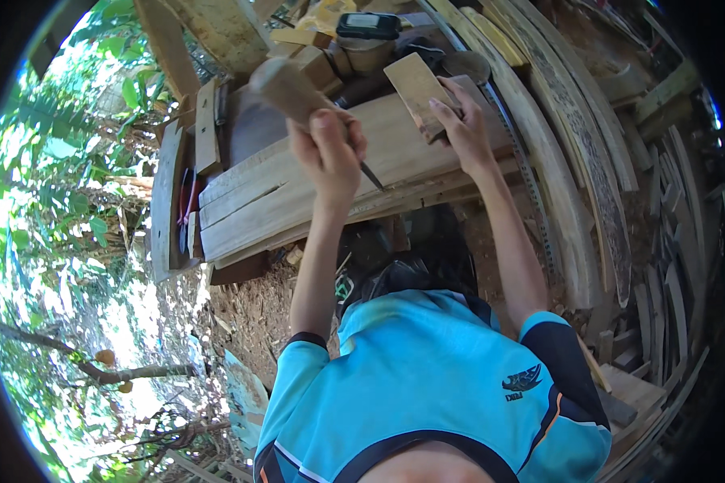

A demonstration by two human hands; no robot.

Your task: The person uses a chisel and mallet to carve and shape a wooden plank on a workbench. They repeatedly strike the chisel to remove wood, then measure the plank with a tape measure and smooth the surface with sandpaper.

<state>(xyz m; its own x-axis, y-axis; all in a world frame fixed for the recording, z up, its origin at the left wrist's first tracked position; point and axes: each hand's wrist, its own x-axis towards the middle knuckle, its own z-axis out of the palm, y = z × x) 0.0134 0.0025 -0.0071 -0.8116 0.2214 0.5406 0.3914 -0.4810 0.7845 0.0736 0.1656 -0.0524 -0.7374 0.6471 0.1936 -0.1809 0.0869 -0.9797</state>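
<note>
Shirt: turquoise w/ dark trim, shirt seen nearest, btwn the two bare forearms.
L grip: thick wooden handle clamped in the left hand, fingers wrapped round, thumb on the upper side; handle angled up & to the L, its end blurred.
Blade: dark narrow blade seen below the fist, slanted down to the R, tip over the near part of the board; contact can't really be told from this angle.
R grip: rect. wood block held in the right hand, thumb laid on its face, fingers mostly hidden behind; block tilted, raised over the board's R part.
Board: wide pale board laid crosswise under both hands, a dark crack run along its L part (well apart from the blade).
L end: short wood piece and red-handled tool set beside the board.
Behind board: small wood blocks piled near a dark-lidded container.
R side: long curved-looking timbers laid alongside, w/ marked strip next to them.
Bkgd L: green foliage, brightly lit.
</note>
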